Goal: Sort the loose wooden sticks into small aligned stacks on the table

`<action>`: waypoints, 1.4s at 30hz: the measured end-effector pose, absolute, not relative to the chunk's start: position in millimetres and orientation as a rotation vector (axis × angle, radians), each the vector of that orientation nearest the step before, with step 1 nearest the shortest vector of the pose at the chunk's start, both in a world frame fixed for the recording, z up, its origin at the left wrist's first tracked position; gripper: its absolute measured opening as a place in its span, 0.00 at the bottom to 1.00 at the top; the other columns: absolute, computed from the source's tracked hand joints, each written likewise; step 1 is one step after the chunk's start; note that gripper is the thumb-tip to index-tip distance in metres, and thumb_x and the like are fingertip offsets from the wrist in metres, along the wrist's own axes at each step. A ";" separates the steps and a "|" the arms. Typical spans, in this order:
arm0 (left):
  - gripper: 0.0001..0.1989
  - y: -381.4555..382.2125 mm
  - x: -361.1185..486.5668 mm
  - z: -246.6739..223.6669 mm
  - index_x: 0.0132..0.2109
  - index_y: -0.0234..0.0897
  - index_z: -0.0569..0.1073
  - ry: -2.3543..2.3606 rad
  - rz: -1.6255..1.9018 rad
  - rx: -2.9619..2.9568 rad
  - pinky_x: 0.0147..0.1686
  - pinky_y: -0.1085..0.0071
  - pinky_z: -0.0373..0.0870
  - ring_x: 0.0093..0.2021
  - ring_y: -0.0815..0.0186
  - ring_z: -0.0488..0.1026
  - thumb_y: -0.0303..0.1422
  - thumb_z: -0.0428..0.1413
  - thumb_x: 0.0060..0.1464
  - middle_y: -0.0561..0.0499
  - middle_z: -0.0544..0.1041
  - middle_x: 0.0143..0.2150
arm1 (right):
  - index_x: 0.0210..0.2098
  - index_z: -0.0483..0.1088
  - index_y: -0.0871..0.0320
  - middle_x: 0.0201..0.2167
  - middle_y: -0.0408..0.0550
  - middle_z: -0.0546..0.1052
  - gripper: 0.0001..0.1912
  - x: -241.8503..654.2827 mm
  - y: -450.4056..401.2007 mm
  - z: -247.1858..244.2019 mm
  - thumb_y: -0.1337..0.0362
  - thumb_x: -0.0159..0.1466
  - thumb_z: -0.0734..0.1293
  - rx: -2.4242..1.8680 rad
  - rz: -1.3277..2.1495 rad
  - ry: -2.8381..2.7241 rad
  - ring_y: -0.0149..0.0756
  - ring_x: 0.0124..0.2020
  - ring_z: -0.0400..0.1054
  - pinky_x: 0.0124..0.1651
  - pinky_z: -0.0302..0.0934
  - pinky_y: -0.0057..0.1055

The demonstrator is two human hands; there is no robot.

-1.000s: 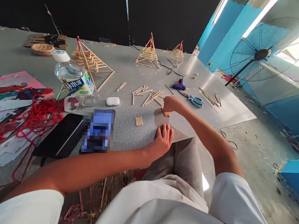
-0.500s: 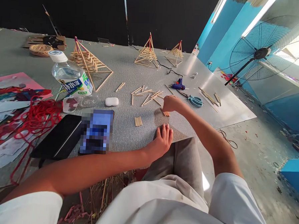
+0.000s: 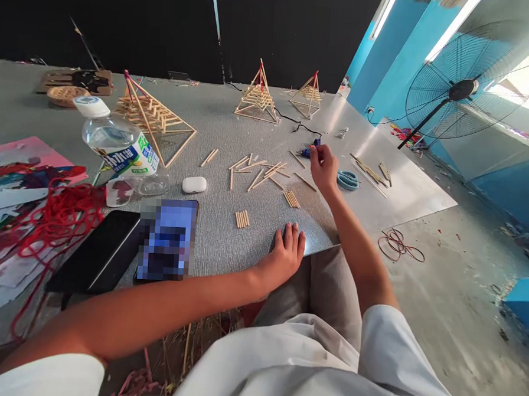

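My right hand [image 3: 324, 167] is stretched out over the grey table [image 3: 224, 125], its fingertips at the blue glue gun [image 3: 308, 152], which it mostly hides. Whether the fingers grip the gun I cannot tell. Teal scissors [image 3: 347, 180] lie just right of that hand. A small bundle of short wooden sticks [image 3: 292, 199] lies uncovered below it, and a second bundle [image 3: 242, 219] sits further left. Loose sticks [image 3: 259, 168] are scattered behind them. My left hand [image 3: 287, 249] rests flat on the table's near edge, holding nothing.
Three stick pyramids [image 3: 257, 97] [image 3: 309, 94] [image 3: 152, 114] stand at the back. A water bottle [image 3: 116, 144], a white earbud case [image 3: 194, 184], a phone [image 3: 167, 238], a black tablet [image 3: 96, 259] and red string [image 3: 55, 210] fill the left. A large fan [image 3: 464, 90] stands right.
My right hand has left the small stick bundle and moved away from me and to the right, up to the glue gun. My left hand has stayed put.
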State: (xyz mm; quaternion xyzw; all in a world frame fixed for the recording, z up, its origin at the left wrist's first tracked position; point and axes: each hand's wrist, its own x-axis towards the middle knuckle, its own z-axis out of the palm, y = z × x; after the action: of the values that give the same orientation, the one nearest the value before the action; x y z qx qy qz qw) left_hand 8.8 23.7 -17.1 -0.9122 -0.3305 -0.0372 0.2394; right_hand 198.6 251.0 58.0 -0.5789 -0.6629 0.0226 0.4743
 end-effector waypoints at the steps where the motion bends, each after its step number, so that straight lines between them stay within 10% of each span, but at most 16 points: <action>1: 0.28 23.2 7.9 -16.6 0.75 0.19 0.69 -0.896 -0.109 -2.484 0.62 0.45 0.81 0.72 0.36 0.76 0.34 0.51 0.77 0.16 0.69 0.73 | 0.40 0.72 0.53 0.29 0.44 0.74 0.15 199.2 253.4 46.6 0.54 0.78 0.61 -1.405 0.036 -1.602 0.37 0.32 0.67 0.41 0.61 0.35; 16: 0.31 15.7 -3.5 -12.3 0.75 0.20 0.69 -0.861 -0.096 -2.411 0.63 0.47 0.82 0.72 0.37 0.76 0.38 0.53 0.76 0.18 0.70 0.74 | 0.53 0.78 0.53 0.51 0.54 0.84 0.17 241.0 255.4 33.4 0.71 0.67 0.65 -1.452 -0.031 -1.869 0.50 0.56 0.73 0.64 0.67 0.51; 25: 0.31 15.9 -6.3 -8.2 0.76 0.20 0.68 -0.888 -0.051 -2.479 0.64 0.47 0.81 0.73 0.37 0.74 0.36 0.54 0.75 0.17 0.67 0.74 | 0.69 0.72 0.54 0.61 0.54 0.80 0.39 239.2 217.8 71.2 0.53 0.62 0.81 -0.924 1.062 -2.482 0.36 0.45 0.75 0.46 0.72 0.33; 42: 0.32 16.8 -3.7 -3.2 0.78 0.20 0.64 -0.928 -0.018 -2.535 0.66 0.47 0.79 0.75 0.37 0.72 0.36 0.52 0.77 0.16 0.64 0.75 | 0.71 0.73 0.51 0.61 0.51 0.79 0.43 228.0 229.5 49.9 0.56 0.58 0.83 -0.920 1.060 -2.577 0.37 0.46 0.69 0.51 0.70 0.33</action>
State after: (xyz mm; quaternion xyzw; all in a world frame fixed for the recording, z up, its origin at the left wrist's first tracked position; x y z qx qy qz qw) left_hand -3.7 16.8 -3.2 -0.9162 -0.3353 -0.0067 0.2194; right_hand 228.0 229.5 49.9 -0.3118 -0.8735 0.3593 0.1034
